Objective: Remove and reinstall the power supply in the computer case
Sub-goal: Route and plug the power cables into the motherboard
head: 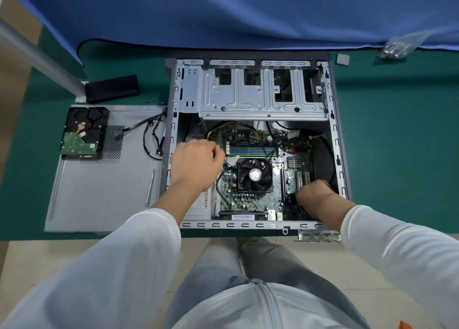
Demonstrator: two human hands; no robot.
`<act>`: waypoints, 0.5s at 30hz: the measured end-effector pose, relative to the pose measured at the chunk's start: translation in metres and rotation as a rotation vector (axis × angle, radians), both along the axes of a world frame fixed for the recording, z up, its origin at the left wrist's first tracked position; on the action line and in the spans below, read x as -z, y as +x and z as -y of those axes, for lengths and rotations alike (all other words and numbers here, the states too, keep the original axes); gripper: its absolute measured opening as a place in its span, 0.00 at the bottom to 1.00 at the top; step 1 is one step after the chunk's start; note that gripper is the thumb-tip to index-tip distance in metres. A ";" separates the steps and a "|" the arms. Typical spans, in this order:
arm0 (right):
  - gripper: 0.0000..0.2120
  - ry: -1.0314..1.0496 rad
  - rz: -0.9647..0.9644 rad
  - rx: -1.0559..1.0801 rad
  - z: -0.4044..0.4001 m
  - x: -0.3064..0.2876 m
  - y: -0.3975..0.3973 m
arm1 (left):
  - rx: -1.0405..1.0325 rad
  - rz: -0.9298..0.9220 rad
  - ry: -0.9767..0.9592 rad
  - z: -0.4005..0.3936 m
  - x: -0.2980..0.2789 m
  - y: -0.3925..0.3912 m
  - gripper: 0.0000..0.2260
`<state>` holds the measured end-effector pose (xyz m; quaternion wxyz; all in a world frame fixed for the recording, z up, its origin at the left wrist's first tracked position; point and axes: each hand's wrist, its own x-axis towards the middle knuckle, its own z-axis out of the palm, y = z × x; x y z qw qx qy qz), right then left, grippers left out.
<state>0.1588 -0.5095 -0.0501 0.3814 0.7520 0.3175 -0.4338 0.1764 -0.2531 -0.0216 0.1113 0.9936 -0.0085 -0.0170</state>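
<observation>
1 green mat (397, 135), blue cloth (223, 13)

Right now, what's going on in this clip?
A person in white sleeves is working inside an open computer case lying on its side on a green mat. The left hand is over the left part of the motherboard beside the CPU fan, fingers curled; what it holds is hidden. The right hand reaches into the lower right corner by the expansion slots, blurred. The side panel lies left of the case with a hard drive and a screwdriver on it.
</observation>
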 end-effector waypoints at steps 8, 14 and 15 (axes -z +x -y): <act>0.14 0.002 -0.006 0.019 -0.004 -0.006 0.000 | 0.002 -0.005 -0.001 0.000 0.000 0.000 0.15; 0.06 0.301 0.033 0.059 -0.006 -0.046 0.027 | 0.001 -0.009 0.009 0.000 0.000 0.001 0.15; 0.08 0.415 -0.002 0.160 -0.005 -0.056 0.038 | 0.000 -0.008 0.009 0.000 0.001 0.000 0.15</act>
